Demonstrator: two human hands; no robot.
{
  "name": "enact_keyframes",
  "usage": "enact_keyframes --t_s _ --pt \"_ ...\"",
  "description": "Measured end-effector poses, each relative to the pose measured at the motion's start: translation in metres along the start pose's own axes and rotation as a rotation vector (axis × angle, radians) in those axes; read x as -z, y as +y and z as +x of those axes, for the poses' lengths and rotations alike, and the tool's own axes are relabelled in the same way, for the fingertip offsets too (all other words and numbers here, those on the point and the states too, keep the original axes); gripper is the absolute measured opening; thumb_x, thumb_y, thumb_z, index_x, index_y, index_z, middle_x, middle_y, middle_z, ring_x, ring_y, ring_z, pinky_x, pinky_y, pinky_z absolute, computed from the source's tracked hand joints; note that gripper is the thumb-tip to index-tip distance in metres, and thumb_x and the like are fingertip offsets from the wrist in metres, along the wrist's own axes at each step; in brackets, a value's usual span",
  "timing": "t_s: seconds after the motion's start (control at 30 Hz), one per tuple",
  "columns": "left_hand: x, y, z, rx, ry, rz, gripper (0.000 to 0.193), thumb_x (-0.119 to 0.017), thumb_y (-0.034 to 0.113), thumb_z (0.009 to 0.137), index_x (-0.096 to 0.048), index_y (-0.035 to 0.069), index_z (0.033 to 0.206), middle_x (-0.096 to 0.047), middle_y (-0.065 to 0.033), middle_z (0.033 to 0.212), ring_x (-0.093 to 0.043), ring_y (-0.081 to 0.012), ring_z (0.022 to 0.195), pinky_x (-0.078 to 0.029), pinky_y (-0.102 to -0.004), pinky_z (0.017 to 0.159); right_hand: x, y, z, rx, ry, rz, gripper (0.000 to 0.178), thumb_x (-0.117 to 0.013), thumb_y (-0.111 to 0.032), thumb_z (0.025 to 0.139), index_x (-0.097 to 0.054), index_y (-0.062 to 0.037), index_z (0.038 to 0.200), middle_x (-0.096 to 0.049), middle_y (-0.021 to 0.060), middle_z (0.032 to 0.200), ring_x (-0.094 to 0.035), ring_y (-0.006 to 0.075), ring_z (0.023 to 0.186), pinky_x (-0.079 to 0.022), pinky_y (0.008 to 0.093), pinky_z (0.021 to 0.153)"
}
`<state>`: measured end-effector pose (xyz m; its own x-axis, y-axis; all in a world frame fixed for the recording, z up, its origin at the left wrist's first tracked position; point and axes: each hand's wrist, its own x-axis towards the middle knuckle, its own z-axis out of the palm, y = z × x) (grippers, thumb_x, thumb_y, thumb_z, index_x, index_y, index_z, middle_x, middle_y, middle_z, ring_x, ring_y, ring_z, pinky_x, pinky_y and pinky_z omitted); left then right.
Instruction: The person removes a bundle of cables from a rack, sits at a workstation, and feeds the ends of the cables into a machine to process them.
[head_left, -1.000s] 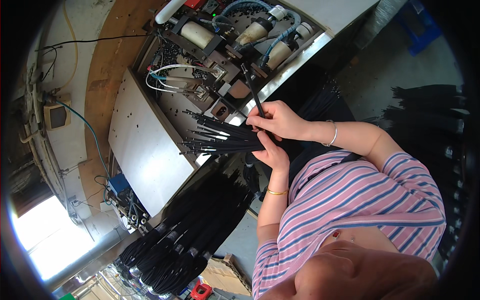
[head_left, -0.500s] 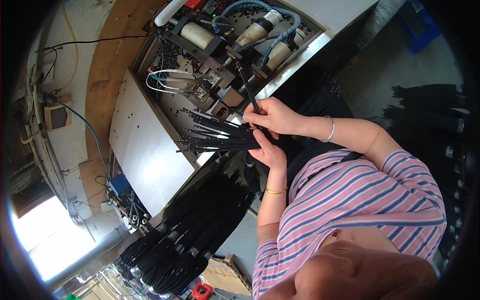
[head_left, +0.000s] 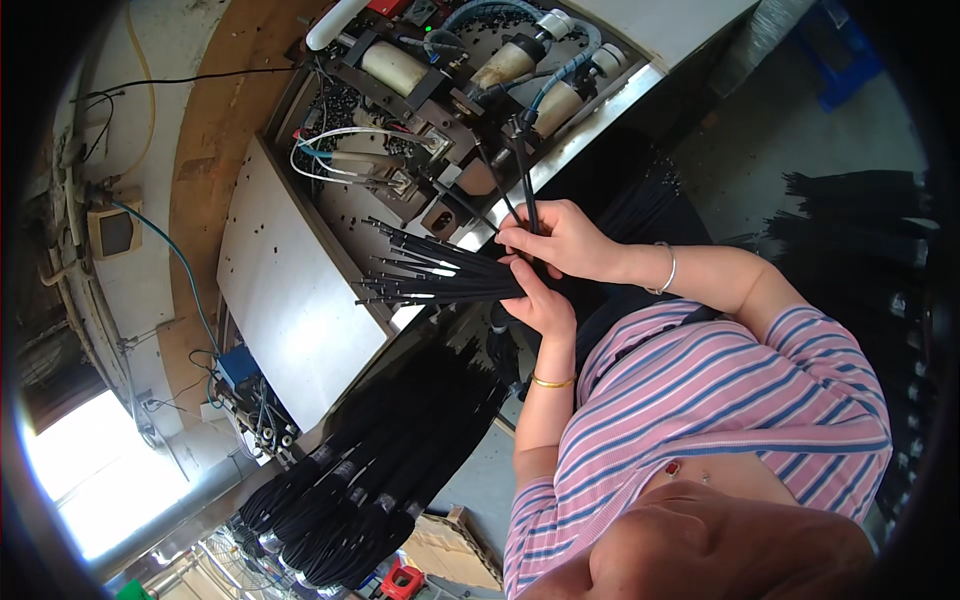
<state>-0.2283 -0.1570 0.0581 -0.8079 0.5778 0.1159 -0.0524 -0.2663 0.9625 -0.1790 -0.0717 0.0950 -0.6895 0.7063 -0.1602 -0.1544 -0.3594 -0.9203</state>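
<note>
My left hand (head_left: 543, 303), a gold bangle on its wrist, is closed around a bundle of thin black cords (head_left: 430, 268). Their tips fan out leftward, some with pale ends. Just above it, my right hand (head_left: 562, 240) pinches a few black cords (head_left: 527, 180) between thumb and fingers. These run up toward the front of a bench machine (head_left: 440, 150) with metal blocks, cylinders and hoses. The two hands are close together, nearly touching. Where the held cords meet the machine is too small to make out clearly.
A pale worktop (head_left: 290, 290) lies left of the machine, sprinkled with small black bits. Below it hang large tied bundles of black cords (head_left: 350, 490). More black cords (head_left: 850, 215) lie at the far right. A blue box (head_left: 238, 368) sits beside the worktop.
My right hand has moved slightly right and down, and the cords in it now point up at separate angles. My left hand and its bundle have barely moved.
</note>
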Motion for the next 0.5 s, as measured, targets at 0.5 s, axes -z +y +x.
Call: enact_keyframes --t_s 0.5 --pt "0.005 0.000 0.008 -0.008 -0.059 -0.061 0.017 -0.049 0.018 0.099 -0.053 0.001 0.100 -0.057 -0.0032 0.092 -0.053 -0.0073 0.074 -0.041 -0.0201 0.059 -0.001 -0.002 0.014 -0.067 -0.073 -0.022 0.021 -0.062 -0.023 0.090 -0.063 -0.0018 0.091 -0.063 0.0022 0.068 -0.044 0.0047 0.038 -0.034 0.0197 0.033"
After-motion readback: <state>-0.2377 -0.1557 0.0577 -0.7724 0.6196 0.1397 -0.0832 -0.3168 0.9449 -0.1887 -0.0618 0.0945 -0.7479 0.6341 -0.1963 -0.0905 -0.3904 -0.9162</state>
